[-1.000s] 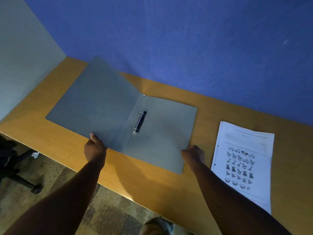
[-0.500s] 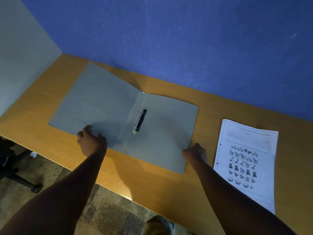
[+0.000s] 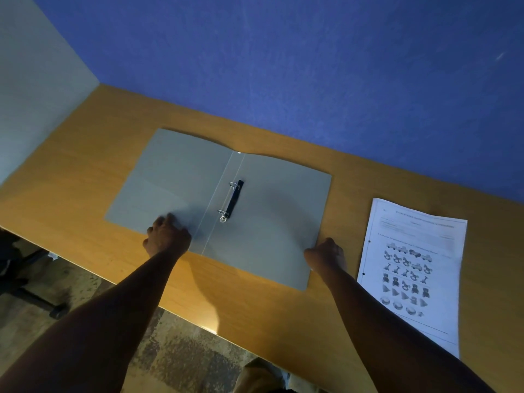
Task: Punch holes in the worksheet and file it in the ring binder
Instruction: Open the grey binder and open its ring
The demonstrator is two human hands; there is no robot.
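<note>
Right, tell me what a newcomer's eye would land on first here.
First the open grey plastic ring binder, lying flat mid-desk with its two metal rings at the spine. The left hand presses on the left cover and the right hand rests at the right cover's near edge. To the right lies the white printed worksheet, two holes along its left margin.

Hands (image 3: 167, 236) (image 3: 326, 255) apparently flatten open binder (image 3: 269, 222).

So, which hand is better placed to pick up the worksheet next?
The right hand, probably. It rests at the binder's right edge, close beside the worksheet, which already shows punched holes. The left hand presses the left cover, across the rings.
</note>
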